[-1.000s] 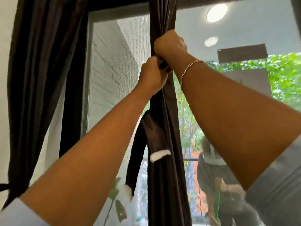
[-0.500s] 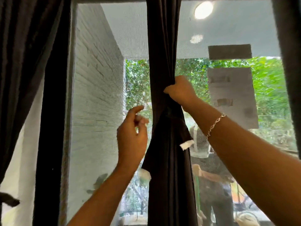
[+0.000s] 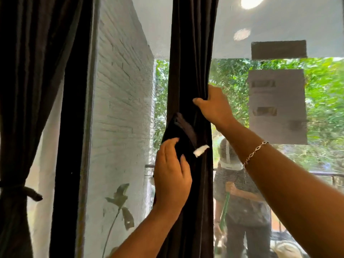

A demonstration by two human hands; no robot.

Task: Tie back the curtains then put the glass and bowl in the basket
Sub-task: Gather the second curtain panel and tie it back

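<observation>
**One curtain tied, the second half-fastened, dishes not started**

Head view: The left curtain [image 3: 28, 90] hangs at the left edge of the window, already cinched in by a dark tie [image 3: 20, 190] low on its length, so that part looks done. The middle curtain [image 3: 191, 53] is bunched into a narrow column in front of the window screen [image 3: 279, 25].

The right hand [image 3: 214, 108] grips this bunch from its right side, fingers curled round the gathered fabric and the thumb across the front. A bracelet [image 3: 255, 151] sits on that wrist.

The left hand [image 3: 172, 175] is lower, its back to the camera. It pinches the loose end of the tie-back strap [image 3: 182, 131] between thumb and fingers. The strap lies slantwise across the front of the bunch, and its white patch [image 3: 201, 150], probably a fastener, is exposed and not pressed onto anything. The strap is therefore round the curtain but not yet closed.

What is left, as I judge it, is to fasten this strap and then deal with the dishes. The glass, bowl and basket are nowhere in this view, so their places cannot be told.

Beyond the screen are a white brick wall [image 3: 121, 90], greenery and a person outside [image 3: 242, 202].
</observation>
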